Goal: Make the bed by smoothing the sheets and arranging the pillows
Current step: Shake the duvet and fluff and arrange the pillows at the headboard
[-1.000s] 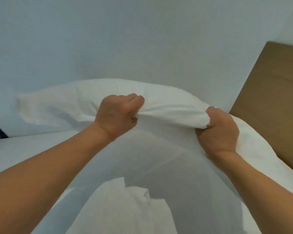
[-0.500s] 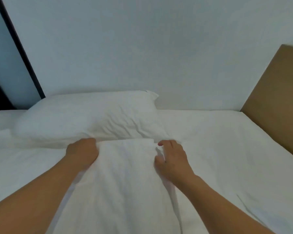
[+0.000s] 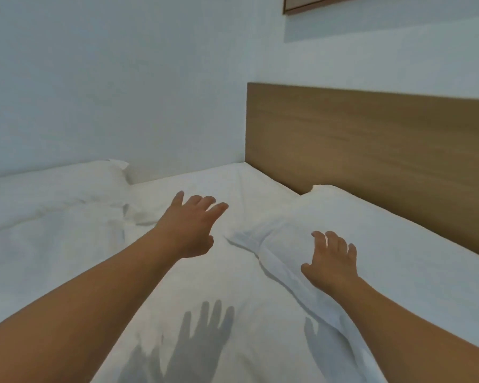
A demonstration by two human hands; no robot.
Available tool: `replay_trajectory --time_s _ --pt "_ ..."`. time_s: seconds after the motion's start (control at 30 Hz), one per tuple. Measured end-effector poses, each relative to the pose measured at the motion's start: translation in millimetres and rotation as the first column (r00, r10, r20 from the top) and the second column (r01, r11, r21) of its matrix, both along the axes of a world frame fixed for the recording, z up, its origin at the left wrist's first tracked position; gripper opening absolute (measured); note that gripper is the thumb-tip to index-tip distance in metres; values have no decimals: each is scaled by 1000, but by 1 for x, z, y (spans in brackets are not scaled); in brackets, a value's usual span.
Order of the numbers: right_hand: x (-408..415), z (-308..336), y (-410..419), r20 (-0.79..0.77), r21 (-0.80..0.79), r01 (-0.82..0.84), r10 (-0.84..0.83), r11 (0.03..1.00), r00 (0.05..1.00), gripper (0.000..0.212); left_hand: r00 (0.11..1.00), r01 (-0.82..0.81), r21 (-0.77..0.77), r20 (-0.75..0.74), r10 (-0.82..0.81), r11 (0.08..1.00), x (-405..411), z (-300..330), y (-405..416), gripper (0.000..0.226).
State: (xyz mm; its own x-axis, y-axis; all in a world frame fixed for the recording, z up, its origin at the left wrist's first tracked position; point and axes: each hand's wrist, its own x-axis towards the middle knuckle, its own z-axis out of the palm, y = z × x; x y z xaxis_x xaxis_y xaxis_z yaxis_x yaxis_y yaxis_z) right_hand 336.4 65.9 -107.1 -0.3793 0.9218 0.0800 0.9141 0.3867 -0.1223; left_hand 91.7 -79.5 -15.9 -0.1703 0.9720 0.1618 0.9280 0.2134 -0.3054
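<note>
A white pillow [image 3: 385, 244] lies at the right, against the wooden headboard [image 3: 371, 150]. My right hand [image 3: 331, 261] hovers over its near edge with fingers spread, holding nothing. My left hand [image 3: 191, 225] is stretched out above the white sheet [image 3: 219, 286], fingers spread and empty, just left of that pillow's corner. A second white pillow [image 3: 53, 186] lies at the far left along the wall. A folded white cover [image 3: 53, 244] is spread in front of it. Shadows of both hands fall on the sheet below.
A pale wall [image 3: 122, 78] runs behind the bed and meets the headboard at the corner. The lower edge of a framed picture [image 3: 343, 2] hangs at the top right. The bare sheet stretches between the two pillows.
Both hands let go of the left pillow and cover after setting them down. The view swung right, and both hands now reach open toward the pillow at the headboard.
</note>
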Motion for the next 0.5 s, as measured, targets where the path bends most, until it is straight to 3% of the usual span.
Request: replay_trajectory --time_s 0.1,0.27,0.5 --pt "72 -26 -6 54 -12 52 -51 999 997 86 994 105 4 -26 -105 994 68 -27 16 79" --pt "141 -58 -27 209 92 -36 16 995 978 106 989 114 -120 -79 -124 986 136 -67 33 94" --pt "142 -55 -32 280 -178 232 -177 956 944 144 979 166 -205 -79 -186 965 170 -91 95 121"
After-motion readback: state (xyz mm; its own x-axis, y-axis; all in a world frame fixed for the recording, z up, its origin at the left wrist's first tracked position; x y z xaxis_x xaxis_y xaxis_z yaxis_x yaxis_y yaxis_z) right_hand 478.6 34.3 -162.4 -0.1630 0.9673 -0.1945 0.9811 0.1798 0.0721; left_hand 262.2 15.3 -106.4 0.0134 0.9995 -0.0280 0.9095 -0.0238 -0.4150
